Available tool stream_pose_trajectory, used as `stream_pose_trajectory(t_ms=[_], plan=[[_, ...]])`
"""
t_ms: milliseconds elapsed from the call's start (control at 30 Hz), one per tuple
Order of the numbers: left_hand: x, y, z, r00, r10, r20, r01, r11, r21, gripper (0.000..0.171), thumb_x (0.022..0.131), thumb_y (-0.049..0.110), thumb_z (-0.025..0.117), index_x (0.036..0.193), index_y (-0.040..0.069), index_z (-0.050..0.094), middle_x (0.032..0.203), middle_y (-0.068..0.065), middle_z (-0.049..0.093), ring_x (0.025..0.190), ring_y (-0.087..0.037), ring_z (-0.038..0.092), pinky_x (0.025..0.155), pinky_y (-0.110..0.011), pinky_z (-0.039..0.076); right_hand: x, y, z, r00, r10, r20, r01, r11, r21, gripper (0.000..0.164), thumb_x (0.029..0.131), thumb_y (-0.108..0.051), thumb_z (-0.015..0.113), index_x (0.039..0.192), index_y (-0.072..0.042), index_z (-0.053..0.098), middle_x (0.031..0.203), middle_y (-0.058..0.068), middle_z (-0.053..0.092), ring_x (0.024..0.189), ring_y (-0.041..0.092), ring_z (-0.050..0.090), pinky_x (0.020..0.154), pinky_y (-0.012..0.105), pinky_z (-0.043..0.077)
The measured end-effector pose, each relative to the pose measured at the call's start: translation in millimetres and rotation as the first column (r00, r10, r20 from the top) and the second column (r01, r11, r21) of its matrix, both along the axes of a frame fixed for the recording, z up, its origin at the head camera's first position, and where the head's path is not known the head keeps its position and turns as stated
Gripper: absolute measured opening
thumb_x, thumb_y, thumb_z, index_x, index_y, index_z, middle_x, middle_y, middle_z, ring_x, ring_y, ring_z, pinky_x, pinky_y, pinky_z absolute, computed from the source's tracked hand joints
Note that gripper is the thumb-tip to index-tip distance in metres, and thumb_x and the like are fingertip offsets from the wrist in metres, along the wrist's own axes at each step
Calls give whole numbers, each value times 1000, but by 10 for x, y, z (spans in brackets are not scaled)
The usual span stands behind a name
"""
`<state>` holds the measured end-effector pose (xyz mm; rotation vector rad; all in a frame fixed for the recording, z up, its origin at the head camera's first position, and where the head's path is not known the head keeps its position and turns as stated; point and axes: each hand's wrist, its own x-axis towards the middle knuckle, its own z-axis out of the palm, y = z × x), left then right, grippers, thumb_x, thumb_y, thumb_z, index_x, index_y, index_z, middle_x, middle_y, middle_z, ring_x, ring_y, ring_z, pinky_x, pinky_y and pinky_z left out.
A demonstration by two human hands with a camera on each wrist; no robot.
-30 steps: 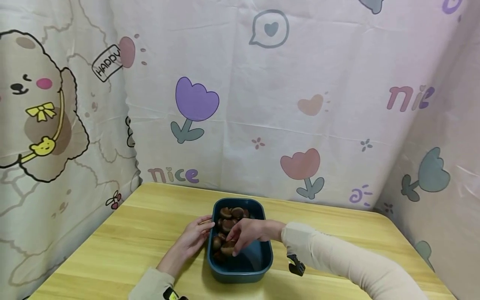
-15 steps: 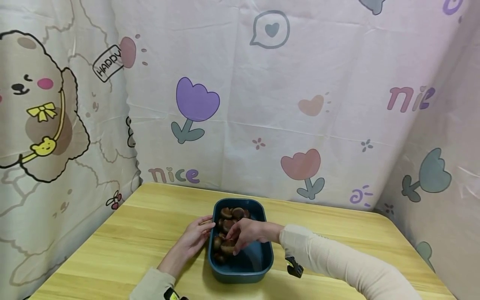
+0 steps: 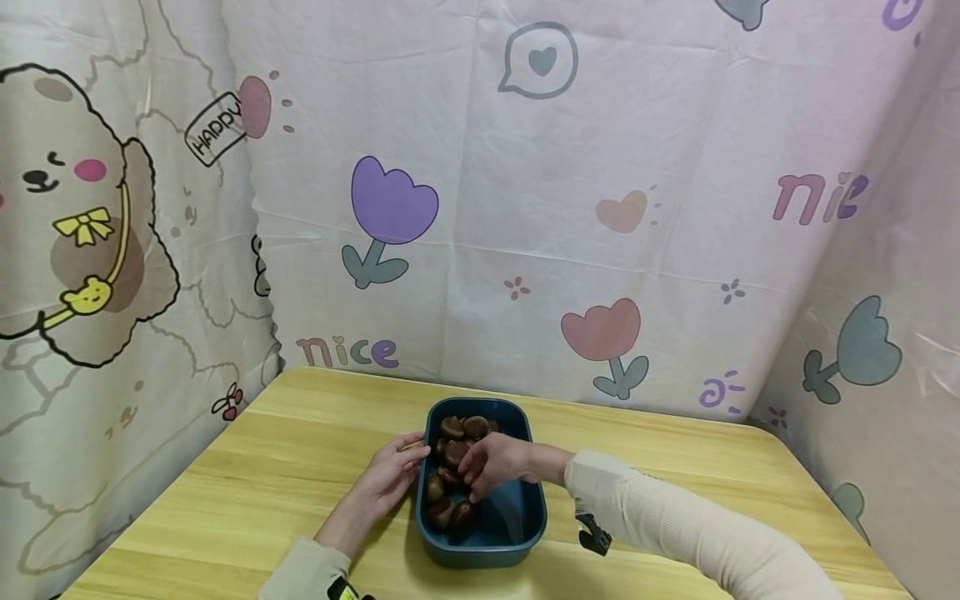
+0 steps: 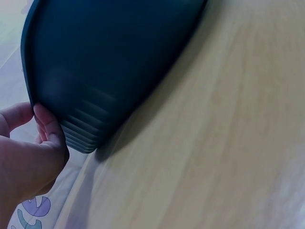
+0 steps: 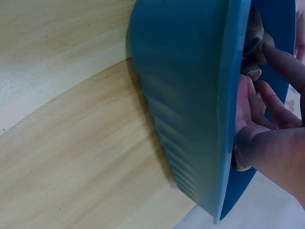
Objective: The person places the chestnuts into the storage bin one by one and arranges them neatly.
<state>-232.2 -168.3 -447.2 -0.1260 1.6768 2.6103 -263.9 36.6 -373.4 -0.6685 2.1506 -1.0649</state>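
Note:
A dark blue plastic box [image 3: 480, 557] stands on the table, with several shiny brown chestnuts [image 3: 453, 453] along its left side. My left hand [image 3: 392, 477] is at the box's left side. In the left wrist view its fingertips touch the wall near the rim; no finger plainly curls round it. My right hand [image 3: 501, 463] reaches in over the right rim, fingers spread apart among the chestnuts. A chestnut [image 3: 463, 515] lies just below its fingertips, and I see no nut pinched between them. The right wrist view shows a fingertip close to another nut [image 5: 253, 33], partly hidden by the rim.
The box rests on a light wood-grain table [image 3: 300, 433]. A patterned cloth [image 3: 480, 167] hangs behind the table and along both sides. Bare box floor [image 3: 504, 512] shows on the right half.
My right hand has let go of a chestnut in the near left part of the box, and its fingers have lifted slightly and moved away from me. The left hand has kept its place.

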Motion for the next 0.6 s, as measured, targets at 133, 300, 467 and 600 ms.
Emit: stream_pose_trajectory(t_ms=[133, 300, 467, 600], plan=[[-9, -1, -11, 1000, -1, 2, 1, 1000, -5, 38, 93, -4, 53, 127, -14, 40, 96, -7, 57, 83, -15, 54, 72, -23, 45, -14, 18, 6, 1000, -3, -4, 3, 1000, -8, 30, 77, 11, 72, 106, 5, 65, 92, 12, 67, 78, 17, 64, 77, 41, 55], [-14, -13, -18, 1000, -5, 3, 5, 1000, -11, 39, 93, -4, 52, 128, -14, 40, 98, -7, 57, 82, -14, 54, 72, -23, 45, -1, 63, 42, 999, -7, -33, 5, 999, -45, 29, 80, 6, 72, 108, 4, 66, 94, 12, 69, 80, 16, 65, 74, 36, 55], [4, -16, -16, 1000, 8, 2, -8, 998, -63, 39, 93, -3, 54, 128, -14, 42, 100, -10, 56, 84, -16, 55, 72, -24, 46, 34, 183, 90, 998, -29, -61, 20, 990, -141, 27, 89, -4, 67, 115, 3, 64, 100, 8, 68, 87, 19, 64, 78, 42, 54], [17, -11, 10, 1000, 1, 2, 0, 989, -148, 38, 93, -1, 56, 127, -14, 43, 98, -10, 56, 82, -16, 56, 69, -25, 47, 128, 350, 145, 995, -83, -61, 68, 975, -214, 29, 94, -11, 62, 119, 4, 62, 110, 12, 65, 95, 21, 62, 83, 45, 52]])
